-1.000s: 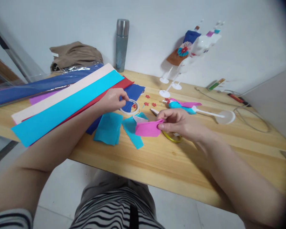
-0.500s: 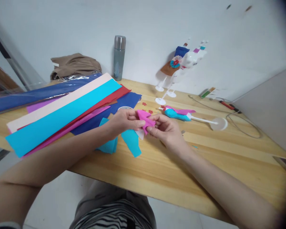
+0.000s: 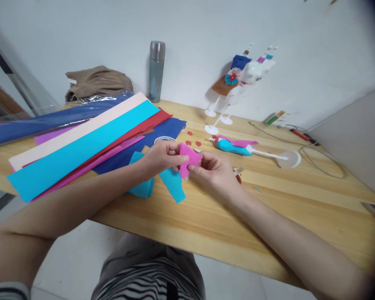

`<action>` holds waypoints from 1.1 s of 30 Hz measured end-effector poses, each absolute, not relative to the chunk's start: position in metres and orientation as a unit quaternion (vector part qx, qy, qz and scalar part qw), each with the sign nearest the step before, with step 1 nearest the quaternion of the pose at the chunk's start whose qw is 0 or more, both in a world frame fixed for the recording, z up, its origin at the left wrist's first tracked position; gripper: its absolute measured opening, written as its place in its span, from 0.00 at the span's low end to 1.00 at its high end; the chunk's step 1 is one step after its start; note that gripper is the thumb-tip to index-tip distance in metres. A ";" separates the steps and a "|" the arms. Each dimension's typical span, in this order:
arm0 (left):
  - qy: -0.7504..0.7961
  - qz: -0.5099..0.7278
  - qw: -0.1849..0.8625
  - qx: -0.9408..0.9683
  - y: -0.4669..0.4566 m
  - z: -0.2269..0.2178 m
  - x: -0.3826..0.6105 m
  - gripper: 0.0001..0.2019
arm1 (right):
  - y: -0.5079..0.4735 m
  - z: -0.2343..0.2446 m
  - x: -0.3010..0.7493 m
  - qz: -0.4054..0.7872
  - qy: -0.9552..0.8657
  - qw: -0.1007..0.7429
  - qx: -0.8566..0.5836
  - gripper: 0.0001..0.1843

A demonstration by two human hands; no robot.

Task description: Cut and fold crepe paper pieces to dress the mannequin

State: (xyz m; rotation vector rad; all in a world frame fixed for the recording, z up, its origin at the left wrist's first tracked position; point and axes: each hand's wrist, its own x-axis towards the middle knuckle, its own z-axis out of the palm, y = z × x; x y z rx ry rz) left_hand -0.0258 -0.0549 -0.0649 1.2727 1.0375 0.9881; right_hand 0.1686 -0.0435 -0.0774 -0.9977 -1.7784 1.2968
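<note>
Between my two hands is a small piece of pink crepe paper (image 3: 188, 161), folded and roughly triangular. My left hand (image 3: 163, 157) pinches its left side between thumb and fingers. The lower right part is gripped by my right hand (image 3: 213, 167), thumb on top. Beneath and left of the hands lie turquoise paper pieces (image 3: 174, 186) on the wooden table (image 3: 187, 225). A roll of tape (image 3: 165, 138), partly covered by my left hand, sits just behind. Small red paper flowers (image 3: 198, 143) lie beyond the pink piece.
Long crepe paper sheets (image 3: 81, 146) are stacked on the left, before a brown cloth (image 3: 98, 83). A steel flask (image 3: 156, 73) stands by the wall. Dressed white figures on stands (image 3: 234, 79) are at the back; another figure (image 3: 234, 146) lies on its side near a cable (image 3: 328, 173).
The pink paper has gone from crumpled and bunched to a flatter, smoother triangle. Both hands stay on it. Behind my right wrist, a red and metallic object shows more.
</note>
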 end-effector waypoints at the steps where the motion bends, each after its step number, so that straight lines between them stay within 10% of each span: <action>1: 0.441 0.423 0.578 0.541 -0.055 -0.065 -0.025 0.07 | -0.043 -0.077 0.168 0.523 -0.668 0.364 -0.384 0.14; 9: 0.495 0.349 0.597 0.525 -0.058 -0.059 -0.019 0.10 | -0.041 -0.078 0.169 0.523 -0.635 0.418 -0.386 0.12; 18: 0.388 0.301 0.701 0.516 -0.056 -0.067 -0.031 0.16 | -0.029 -0.083 0.182 -0.025 -0.880 0.435 -0.189 0.17; 21: 0.378 0.304 0.715 0.504 -0.056 -0.069 -0.030 0.22 | -0.032 -0.082 0.181 0.030 -0.872 0.426 -0.239 0.05; 28: 0.452 0.444 0.514 0.578 -0.059 -0.054 -0.028 0.10 | -0.042 -0.072 0.175 0.497 -0.655 0.421 -0.384 0.18; 33: 0.448 0.431 0.532 0.576 -0.060 -0.055 -0.023 0.11 | -0.045 -0.072 0.170 0.618 -0.594 0.360 -0.368 0.22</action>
